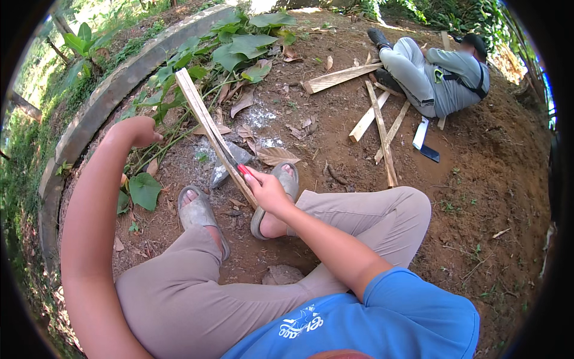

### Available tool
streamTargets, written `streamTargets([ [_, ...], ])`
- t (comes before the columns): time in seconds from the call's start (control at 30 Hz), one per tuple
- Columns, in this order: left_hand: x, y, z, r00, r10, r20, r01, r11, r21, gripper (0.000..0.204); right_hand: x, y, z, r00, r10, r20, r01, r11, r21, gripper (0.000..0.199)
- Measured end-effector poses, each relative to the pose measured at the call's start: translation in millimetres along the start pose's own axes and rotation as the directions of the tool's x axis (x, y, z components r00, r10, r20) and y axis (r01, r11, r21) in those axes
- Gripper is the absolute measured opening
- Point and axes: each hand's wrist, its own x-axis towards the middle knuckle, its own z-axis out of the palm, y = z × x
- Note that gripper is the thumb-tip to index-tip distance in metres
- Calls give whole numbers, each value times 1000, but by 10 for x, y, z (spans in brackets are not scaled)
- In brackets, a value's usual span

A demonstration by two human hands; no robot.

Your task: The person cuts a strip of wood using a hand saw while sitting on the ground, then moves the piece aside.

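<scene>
The person sits on the dirt with knees bent and both feet in grey sandals [200,209]. The right hand [266,190] has its fingers wrapped tight around the low end of a long wooden slat [206,122]. The slat leans up and away from the sandals, its top end near the big green leaves [239,48]. A blade with a red handle [232,160] lies along the slat just above the right hand — I cannot tell for sure if that hand holds the blade too.

The left hand [139,131] is up in the air, left of the slat, curled into a loose fist and holding nothing that I can see.

It looks like the step in hand is shaving or splitting the slat, right in the middle of the work. The next move likely needs the left hand to steady the slat — well away from the sharp edge.

Far past the slat, another person [439,75] sits among more wooden slats [382,125].
</scene>
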Motion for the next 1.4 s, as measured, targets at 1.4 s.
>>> streamTargets([
  [1.4,-51,68,47,997,51,-53,-47,996,70,62,478,5,233,994,102,-29,-101,994,47,39],
])
